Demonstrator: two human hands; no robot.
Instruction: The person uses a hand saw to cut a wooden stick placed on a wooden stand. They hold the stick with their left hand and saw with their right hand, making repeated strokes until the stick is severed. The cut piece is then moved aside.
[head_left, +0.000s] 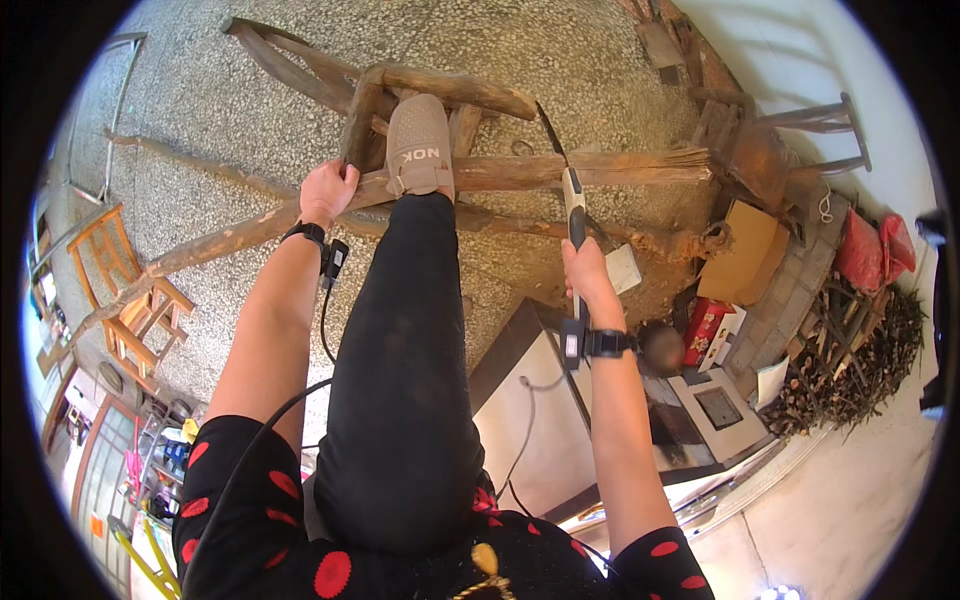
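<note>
My right hand (588, 271) is closed around the handle of a handsaw (574, 193). The dark blade points away from me; its tip is near the sawhorse's end, and its lower part lies by the upper side of a long wooden log (517, 172). Whether the teeth touch the log, I cannot tell. My left hand (328, 189) presses on the log, left of my shoe (420, 146), which stands on it. A rough wooden sawhorse (457, 91) supports the log, its crossed legs reaching to the upper left. The log's right end is splintered.
Another long branch (600, 231) lies below the log on the pebbled floor (247, 375). A wooden chair (131, 300) stands at left. At right are a flattened cardboard piece (742, 251), a red box (705, 330), a stool (765, 157) and a twig pile (855, 367). A white-sided stove block (517, 420) stands near my right arm.
</note>
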